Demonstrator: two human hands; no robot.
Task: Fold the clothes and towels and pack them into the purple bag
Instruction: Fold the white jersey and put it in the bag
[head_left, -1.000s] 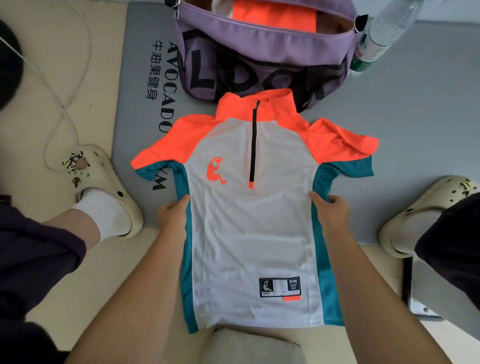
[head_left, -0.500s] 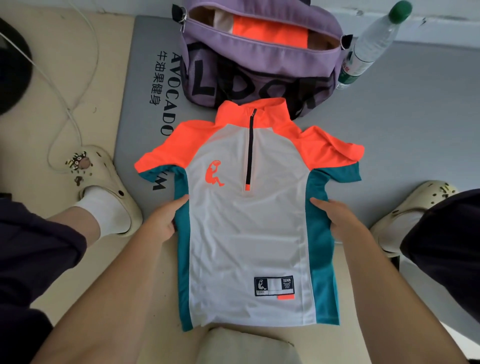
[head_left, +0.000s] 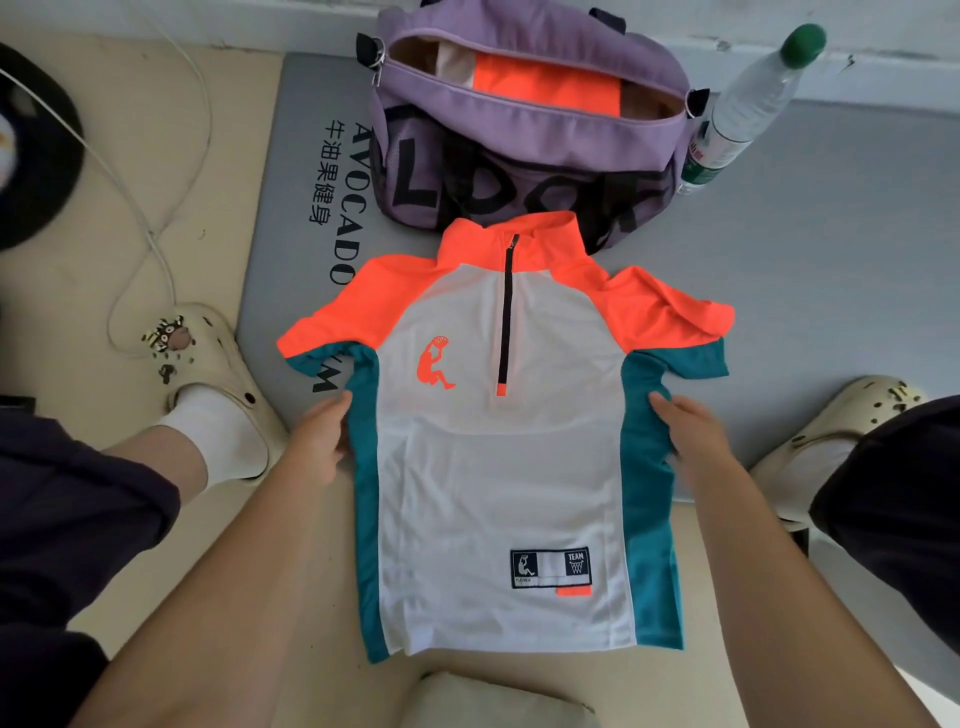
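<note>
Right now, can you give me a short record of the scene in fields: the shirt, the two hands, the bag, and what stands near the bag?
shirt: zip-neck sports shirt, white, orange and teal, spread flat, front up, unfolded
left hand: left hand at the shirt's teal side edge, fingers fairly straight
right hand: right hand at the opposite teal edge
bag: purple bag unzipped, beyond the collar, with an orange folded garment inside
beside bag: water bottle, green cap
underneath: grey mat

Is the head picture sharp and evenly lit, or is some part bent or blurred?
Head view: soft even light, no glare; the jersey is sharp; the wide lens bends the edges, so the water bottle leans; the dark object at far left is blurred.
</note>
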